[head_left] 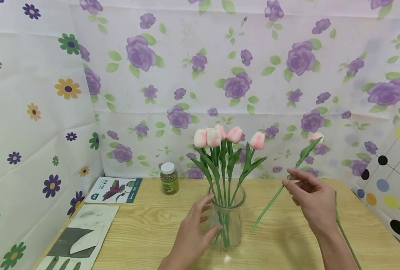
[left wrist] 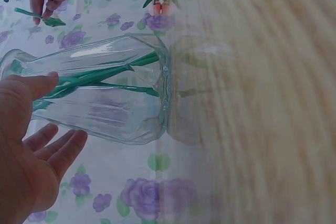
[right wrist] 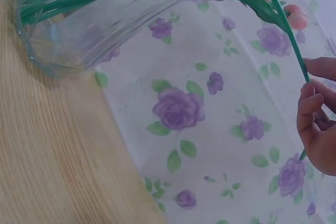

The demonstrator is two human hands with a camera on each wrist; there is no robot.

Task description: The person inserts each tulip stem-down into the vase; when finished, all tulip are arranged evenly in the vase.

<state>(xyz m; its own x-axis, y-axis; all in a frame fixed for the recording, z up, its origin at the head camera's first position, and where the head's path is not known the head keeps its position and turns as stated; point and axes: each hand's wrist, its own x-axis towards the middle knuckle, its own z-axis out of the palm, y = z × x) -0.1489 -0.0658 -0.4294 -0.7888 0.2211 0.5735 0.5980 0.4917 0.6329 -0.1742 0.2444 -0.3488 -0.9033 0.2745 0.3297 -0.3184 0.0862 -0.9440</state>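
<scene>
A clear glass vase stands upright on the table, holding several pink-and-white tulips with green stems. My left hand is beside the vase at its left, thumb and fingers spread around its upper side; whether they touch the glass I cannot tell. To the right of the vase, my right hand pinches a single tulip by its stem between thumb and fingers. That tulip slants, bloom up to the right and stem end down towards the vase, apart from it.
Another green stem lies at the table's right, partly hidden by my right forearm. A white-capped jar stands left of the vase. Further left lie a leaflet and a printed sheet. Flowered cloth hangs behind the table.
</scene>
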